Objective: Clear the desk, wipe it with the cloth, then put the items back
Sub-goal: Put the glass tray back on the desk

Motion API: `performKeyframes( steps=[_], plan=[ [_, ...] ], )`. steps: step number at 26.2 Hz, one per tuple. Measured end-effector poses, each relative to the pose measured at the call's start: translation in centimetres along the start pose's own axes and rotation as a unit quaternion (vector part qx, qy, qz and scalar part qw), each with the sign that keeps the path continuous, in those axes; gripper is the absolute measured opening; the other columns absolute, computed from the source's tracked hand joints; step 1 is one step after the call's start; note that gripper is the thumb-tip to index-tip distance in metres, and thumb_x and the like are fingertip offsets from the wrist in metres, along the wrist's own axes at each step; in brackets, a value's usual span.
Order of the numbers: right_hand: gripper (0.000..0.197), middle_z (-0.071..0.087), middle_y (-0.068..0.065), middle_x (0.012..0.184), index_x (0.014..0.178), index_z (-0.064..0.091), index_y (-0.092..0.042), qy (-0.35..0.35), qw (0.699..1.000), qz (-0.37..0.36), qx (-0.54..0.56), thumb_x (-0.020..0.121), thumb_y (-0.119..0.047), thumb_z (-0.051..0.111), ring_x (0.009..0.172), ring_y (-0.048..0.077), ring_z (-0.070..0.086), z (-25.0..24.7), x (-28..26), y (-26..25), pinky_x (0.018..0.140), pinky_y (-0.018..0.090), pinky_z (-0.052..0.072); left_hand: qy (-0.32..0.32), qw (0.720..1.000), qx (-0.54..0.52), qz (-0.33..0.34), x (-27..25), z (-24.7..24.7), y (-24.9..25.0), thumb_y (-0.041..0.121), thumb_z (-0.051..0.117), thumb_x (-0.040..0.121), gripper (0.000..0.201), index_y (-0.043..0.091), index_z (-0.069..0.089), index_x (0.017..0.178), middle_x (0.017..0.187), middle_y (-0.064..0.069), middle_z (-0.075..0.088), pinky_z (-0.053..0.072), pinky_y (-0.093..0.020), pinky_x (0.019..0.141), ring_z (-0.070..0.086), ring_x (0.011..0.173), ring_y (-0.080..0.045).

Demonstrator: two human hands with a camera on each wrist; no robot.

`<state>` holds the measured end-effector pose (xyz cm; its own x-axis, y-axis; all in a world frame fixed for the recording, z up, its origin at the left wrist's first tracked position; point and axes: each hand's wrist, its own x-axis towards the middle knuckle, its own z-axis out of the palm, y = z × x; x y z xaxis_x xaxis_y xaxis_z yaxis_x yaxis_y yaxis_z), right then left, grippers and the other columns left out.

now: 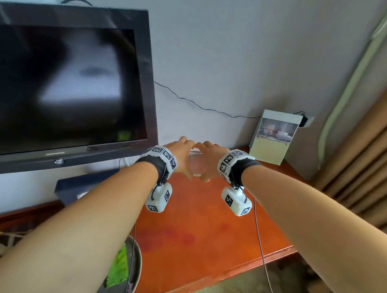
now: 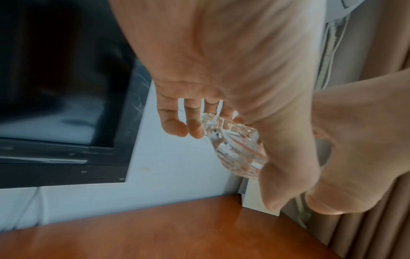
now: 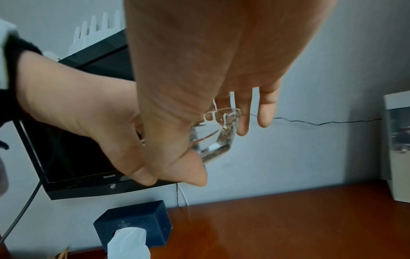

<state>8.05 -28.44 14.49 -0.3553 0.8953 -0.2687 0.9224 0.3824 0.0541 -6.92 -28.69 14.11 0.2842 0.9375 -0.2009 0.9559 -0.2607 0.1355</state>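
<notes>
A clear cut-glass dish [image 1: 195, 166] is held between both my hands, in the air above the back of the orange-brown desk [image 1: 205, 227], close to the wall. My left hand [image 1: 183, 157] grips its left side with fingers over the far rim and thumb at the near edge. My right hand [image 1: 210, 160] grips the right side the same way. In the left wrist view the glass dish [image 2: 233, 149] shows below my palm, well above the desk. The right wrist view shows the glass dish [image 3: 215, 136] between both thumbs. A green cloth [image 1: 119, 264] lies in a metal basin [image 1: 137, 263] at the lower left.
A black TV [image 1: 62, 80] hangs on the wall at the left, with a dark blue tissue box [image 1: 75, 188] below it. A white picture card [image 1: 273, 138] leans in the back right corner. Brown curtains [image 1: 370, 158] hang on the right. A thin cable [image 1: 261, 242] crosses the desk's right edge.
</notes>
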Motion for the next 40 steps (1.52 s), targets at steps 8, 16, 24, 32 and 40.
performKeyframes(
  steps=[8, 16, 24, 32, 40],
  plan=[
    [0.112, 0.037, -0.001, 0.139, 0.152, 0.015, -0.026, 0.000, 1.000, 0.021, 0.007, 0.064, -0.042, 0.081, 0.122, 0.025, 0.048, 1.1, -4.5, 11.8, 0.088, 0.042, 0.052, -0.005, 0.999, 0.018, 0.028, 4.8, 0.0, 11.7, 0.058, 0.086, 0.043, 0.115, 0.022, 0.035, 0.139, 0.126, 0.004, 0.039, 0.056, -0.039, 0.076, 0.059, 0.096, -0.021],
    [0.119, 0.035, -0.003, 0.144, 0.153, 0.015, -0.024, -0.022, 0.997, 0.053, 0.056, 0.058, -0.042, 0.084, 0.126, 0.024, 0.046, 4.8, -1.0, 22.5, 0.092, 0.044, 0.051, -0.042, 0.998, 0.027, 0.046, 15.0, 2.7, 18.3, 0.054, 0.088, 0.045, 0.108, 0.019, 0.038, 0.134, 0.126, 0.002, 0.038, 0.056, -0.041, 0.073, 0.058, 0.090, -0.022],
    [0.118, 0.039, 0.000, 0.142, 0.152, 0.017, -0.025, -0.074, 0.988, 0.090, 0.098, 0.058, -0.036, 0.088, 0.124, 0.027, 0.049, 9.0, 4.8, 32.6, 0.094, 0.046, 0.050, -0.110, 0.991, 0.010, 0.074, 27.4, 6.6, 23.4, 0.050, 0.092, 0.045, 0.112, 0.020, 0.035, 0.138, 0.121, 0.003, 0.035, 0.056, -0.041, 0.073, 0.057, 0.089, -0.020],
    [0.114, 0.034, 0.002, 0.145, 0.151, 0.020, -0.021, -0.085, 0.986, 0.055, 0.135, 0.059, -0.030, 0.088, 0.128, 0.027, 0.045, 12.0, 10.8, 39.1, 0.096, 0.041, 0.047, -0.139, 0.990, -0.018, 0.023, 35.0, 9.0, 24.9, 0.047, 0.092, 0.043, 0.107, 0.022, 0.038, 0.132, 0.115, 0.003, 0.033, 0.058, -0.043, 0.075, 0.059, 0.086, -0.023],
    [0.109, 0.025, 0.004, 0.147, 0.149, 0.021, -0.014, -0.139, 0.981, -0.050, 0.126, 0.063, -0.025, 0.087, 0.132, 0.026, 0.039, 16.9, 18.7, 43.8, 0.100, 0.034, 0.042, -0.184, 0.977, -0.063, -0.090, 41.8, 15.4, 24.9, 0.043, 0.092, 0.040, 0.111, 0.025, 0.035, 0.134, 0.119, 0.003, 0.027, 0.058, -0.041, 0.080, 0.058, 0.092, -0.024]
  ],
)
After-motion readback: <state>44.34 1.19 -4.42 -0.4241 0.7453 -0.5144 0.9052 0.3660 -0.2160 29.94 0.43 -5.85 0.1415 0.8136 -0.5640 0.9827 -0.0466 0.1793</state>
